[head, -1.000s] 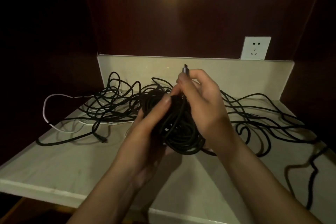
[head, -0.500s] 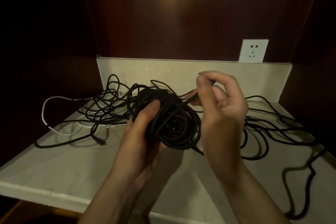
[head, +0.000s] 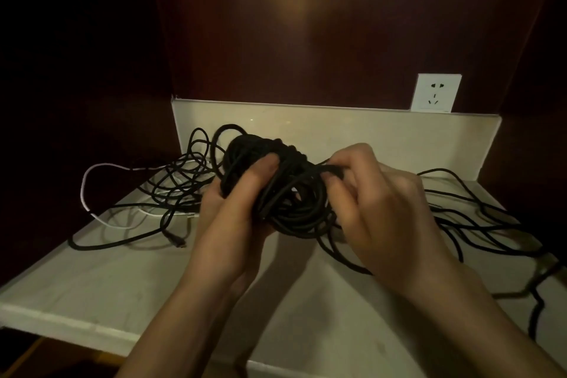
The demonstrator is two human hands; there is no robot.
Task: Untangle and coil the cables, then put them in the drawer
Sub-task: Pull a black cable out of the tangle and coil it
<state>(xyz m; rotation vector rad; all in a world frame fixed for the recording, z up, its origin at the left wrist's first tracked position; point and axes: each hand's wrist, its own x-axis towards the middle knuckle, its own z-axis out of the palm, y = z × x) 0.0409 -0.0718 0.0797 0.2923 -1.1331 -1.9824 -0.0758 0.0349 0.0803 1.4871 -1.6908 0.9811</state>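
Left hand grips the black cable coil from nine o'clock; right hand pinches its three-o'clock strands.

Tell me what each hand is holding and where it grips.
The left hand grips the black cable coil from its left side, thumb across the front. The right hand pinches strands at the coil's upper right edge with its fingers.

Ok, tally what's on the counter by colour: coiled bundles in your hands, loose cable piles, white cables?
Black coiled bundle, held in both hands: 1
Loose black cable tangles, left and right: 2; separate cables cannot be counted
White cable: 1
Total: 4
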